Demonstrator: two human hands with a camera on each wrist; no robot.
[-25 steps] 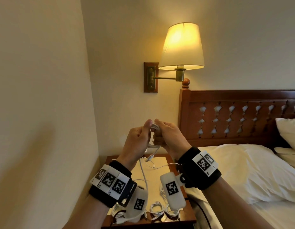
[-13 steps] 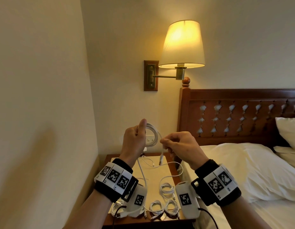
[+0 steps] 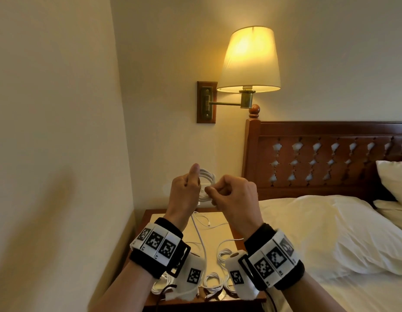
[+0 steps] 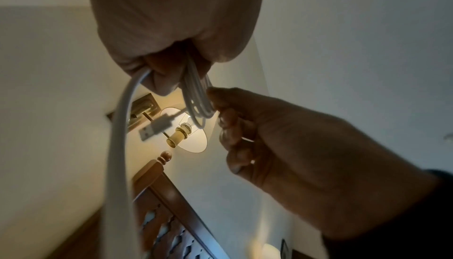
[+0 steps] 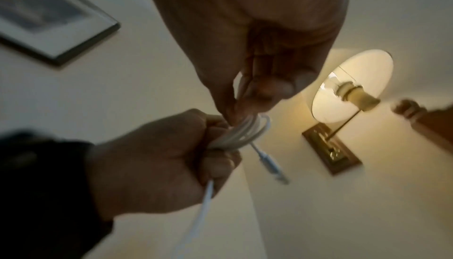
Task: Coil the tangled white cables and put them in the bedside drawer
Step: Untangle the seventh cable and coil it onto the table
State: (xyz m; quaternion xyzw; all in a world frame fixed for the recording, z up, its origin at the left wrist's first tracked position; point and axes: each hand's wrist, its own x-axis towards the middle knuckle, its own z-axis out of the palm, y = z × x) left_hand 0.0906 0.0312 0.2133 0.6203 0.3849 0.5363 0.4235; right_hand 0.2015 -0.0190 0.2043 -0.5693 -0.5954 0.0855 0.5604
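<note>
R hand (image 3: 235,194) came back to the coil (image 3: 206,176) at frame centre, fingers pinching prob. another loop; L hand (image 3: 184,192) grips it; coiling not finished.

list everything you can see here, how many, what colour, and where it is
coil: one, white, held up between both hands
tail: one, white, hanging from the coil to the nightstand
coiled cables: several, white, at the nightstand's near edge
nightstand: one, brown wood with a pale top, beside the bed
lamp: one, cream shade, lit, on the wall
headboard: one, dark wood
bed: one, white
left hand: grips the coil
right hand: pinches the coil
</note>
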